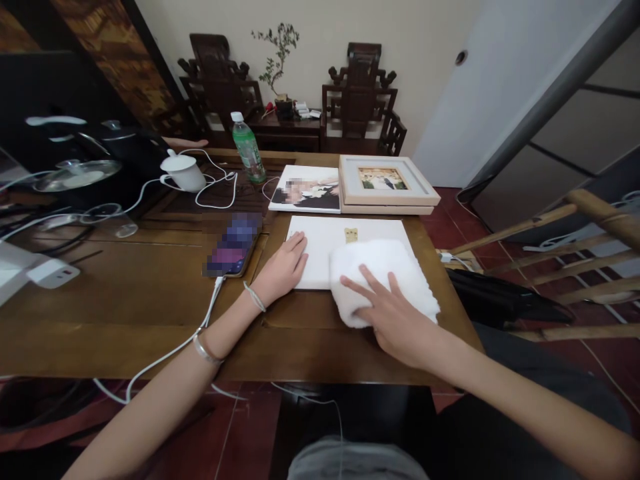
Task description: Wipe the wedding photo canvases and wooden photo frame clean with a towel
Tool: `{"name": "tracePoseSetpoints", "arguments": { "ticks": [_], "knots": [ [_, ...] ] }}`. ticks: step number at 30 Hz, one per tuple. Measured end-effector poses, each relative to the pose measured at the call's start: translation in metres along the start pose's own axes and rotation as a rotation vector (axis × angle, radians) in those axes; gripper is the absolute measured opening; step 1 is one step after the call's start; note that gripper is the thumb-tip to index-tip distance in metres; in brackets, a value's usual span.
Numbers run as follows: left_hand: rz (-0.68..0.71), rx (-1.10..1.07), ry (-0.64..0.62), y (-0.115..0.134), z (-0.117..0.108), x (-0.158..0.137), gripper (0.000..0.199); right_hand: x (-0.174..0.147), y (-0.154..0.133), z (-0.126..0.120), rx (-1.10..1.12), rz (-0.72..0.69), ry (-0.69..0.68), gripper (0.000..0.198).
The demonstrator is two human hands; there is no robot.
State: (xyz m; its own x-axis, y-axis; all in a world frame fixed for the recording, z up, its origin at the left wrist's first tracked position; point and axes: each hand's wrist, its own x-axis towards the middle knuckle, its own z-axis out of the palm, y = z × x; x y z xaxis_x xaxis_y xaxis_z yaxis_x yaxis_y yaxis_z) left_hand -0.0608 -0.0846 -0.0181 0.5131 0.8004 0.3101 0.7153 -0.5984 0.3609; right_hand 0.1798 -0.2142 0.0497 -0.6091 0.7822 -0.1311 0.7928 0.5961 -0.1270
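A flat white board or album cover (316, 263) with a small gold bear-shaped mark near its middle lies on the wooden table. My left hand (283, 267) rests flat on its left edge, fingers extended and holding nothing. A folded white towel (405, 267) covers the lower right part of the board and overhangs onto the table. My right hand (390, 310) grips the towel from above, its fingers spread and pressed into the cloth. What lies under the towel is hidden.
Behind the board are a photo print (315, 190) and a stacked pale frame (387, 179). A charging phone (233, 247) lies to the left. Farther back stand a green-labelled bottle (249, 148), a white lidded cup (183, 172) and a glass-lidded pot (80, 175). White cables (165, 347) cross the table.
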Motion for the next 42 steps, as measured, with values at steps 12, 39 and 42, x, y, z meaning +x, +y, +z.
{"name": "tracePoseSetpoints", "arguments": {
  "ticks": [12, 39, 42],
  "knots": [
    [-0.005, 0.02, -0.017, 0.003, -0.003, 0.001, 0.049, 0.105, 0.044, -0.018, -0.032, 0.201, 0.078, 0.063],
    [-0.036, -0.175, 0.08, 0.005, -0.005, 0.003, 0.049, 0.14, 0.013, -0.011, -0.067, 0.238, 0.14, 0.051],
    [-0.12, -0.297, 0.232, 0.009, -0.011, 0.005, 0.053, 0.136, 0.0, -0.004, -0.1, 0.098, 0.112, 0.046]
  ]
}}
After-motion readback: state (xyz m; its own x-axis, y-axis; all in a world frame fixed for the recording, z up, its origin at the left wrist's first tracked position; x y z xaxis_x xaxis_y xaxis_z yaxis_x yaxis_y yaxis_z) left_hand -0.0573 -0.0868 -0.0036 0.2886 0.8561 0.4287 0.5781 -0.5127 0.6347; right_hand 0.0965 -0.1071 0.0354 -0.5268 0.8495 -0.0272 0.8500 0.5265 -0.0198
